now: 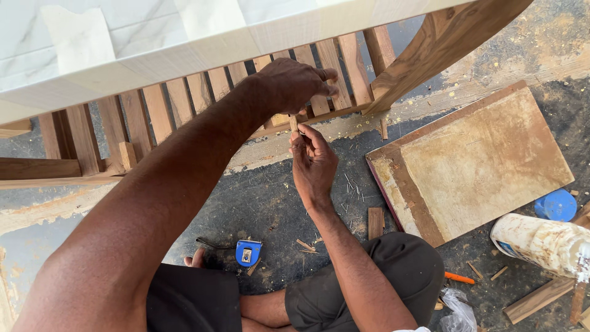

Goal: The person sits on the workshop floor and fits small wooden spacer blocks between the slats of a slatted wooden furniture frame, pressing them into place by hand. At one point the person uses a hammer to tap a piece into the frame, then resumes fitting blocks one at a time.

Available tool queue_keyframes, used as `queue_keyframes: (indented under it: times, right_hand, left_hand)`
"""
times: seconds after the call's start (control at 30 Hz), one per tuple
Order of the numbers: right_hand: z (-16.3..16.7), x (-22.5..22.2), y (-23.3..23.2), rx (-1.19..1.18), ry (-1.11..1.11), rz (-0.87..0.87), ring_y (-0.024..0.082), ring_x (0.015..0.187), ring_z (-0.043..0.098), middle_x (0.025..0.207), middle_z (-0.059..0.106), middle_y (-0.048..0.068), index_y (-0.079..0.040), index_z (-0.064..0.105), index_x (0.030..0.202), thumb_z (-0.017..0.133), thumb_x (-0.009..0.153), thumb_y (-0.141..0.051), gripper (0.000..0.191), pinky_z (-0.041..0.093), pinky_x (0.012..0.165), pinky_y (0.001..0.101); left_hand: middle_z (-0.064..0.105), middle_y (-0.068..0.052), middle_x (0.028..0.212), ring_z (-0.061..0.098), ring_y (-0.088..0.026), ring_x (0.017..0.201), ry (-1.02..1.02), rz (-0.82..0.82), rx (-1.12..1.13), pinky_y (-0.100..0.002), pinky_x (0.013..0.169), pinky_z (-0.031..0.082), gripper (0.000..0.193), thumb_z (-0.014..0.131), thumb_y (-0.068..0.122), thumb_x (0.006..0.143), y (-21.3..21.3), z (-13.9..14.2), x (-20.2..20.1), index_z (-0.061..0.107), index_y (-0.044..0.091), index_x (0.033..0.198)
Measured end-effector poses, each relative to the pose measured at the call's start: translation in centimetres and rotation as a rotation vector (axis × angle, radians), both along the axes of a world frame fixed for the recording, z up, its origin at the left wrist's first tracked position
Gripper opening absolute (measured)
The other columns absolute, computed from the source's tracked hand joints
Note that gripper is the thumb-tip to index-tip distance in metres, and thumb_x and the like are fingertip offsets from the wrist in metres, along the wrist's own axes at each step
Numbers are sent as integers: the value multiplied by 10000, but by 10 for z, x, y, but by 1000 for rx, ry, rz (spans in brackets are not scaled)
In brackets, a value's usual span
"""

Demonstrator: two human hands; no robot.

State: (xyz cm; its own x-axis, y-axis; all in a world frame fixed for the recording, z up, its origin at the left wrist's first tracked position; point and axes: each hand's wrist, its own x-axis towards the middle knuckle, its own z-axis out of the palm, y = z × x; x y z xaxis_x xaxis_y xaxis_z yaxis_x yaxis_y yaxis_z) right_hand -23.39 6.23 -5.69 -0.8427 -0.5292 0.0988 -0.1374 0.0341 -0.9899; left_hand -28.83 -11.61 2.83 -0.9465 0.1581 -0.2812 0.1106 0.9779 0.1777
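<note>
A wooden slatted frame (184, 98) lies under a white marble-patterned slab (153, 37). My left hand (295, 83) rests on the slats near the frame's lower rail, fingers curled over a slat. My right hand (312, 163) is just below it, pinching a small wooden piece (294, 124) upright between thumb and fingers, its top touching the rail by my left hand.
A flat brown board (479, 160) lies on the dark floor at right. A blue tape measure (248, 252) sits near my crossed legs. Glue-smeared white container (541, 243), blue lid (556, 205), orange pencil (460, 278), several nails (351, 187) and wood scraps (375, 222) lie about.
</note>
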Motion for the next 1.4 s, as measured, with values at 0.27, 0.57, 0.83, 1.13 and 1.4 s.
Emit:
queue_keyframes:
  times: [0.27,0.57,0.83,1.13,1.4]
  right_hand:
    - [-10,-3,-5,31,-9,33,161,961,772,1047,757,107,-16,663,1272,644,1036,-138,266,704,774,300]
    - [-5,-4,-13,190,148,-12,102,687,748,767,731,14,-58,543,1327,658,1057,-198,325,635,588,255]
    - [-6,-16,-13,507,882,-20,121,544,660,636,662,-2,-146,640,1412,682,1002,-204,416,565,563,326]
    - [46,-15,-6,690,970,29,234,855,505,835,528,48,-210,667,1410,616,956,-250,459,349,779,478]
    - [70,-36,-7,659,967,136,228,1108,427,1164,523,26,-251,763,1187,678,904,-200,300,314,892,483]
  left_hand:
    - [299,98,1654,690,-171,1089,-23,7,-53,-330,693,592,781,766,36,826,-2,-2,-2,499,350,1490]
    - [299,107,1664,696,-176,1091,-23,4,-37,-339,711,601,714,722,46,889,-1,0,0,503,357,1494]
    - [289,96,1663,638,-209,1215,-10,-2,-8,-336,782,607,758,766,81,851,-2,1,-1,490,354,1501]
    - [292,112,1655,591,-213,1275,-45,17,-33,-359,843,594,773,813,143,812,2,8,-2,500,365,1484]
    - [339,123,1656,644,-177,1220,-99,51,11,-404,884,559,587,802,256,882,2,17,-3,581,315,1423]
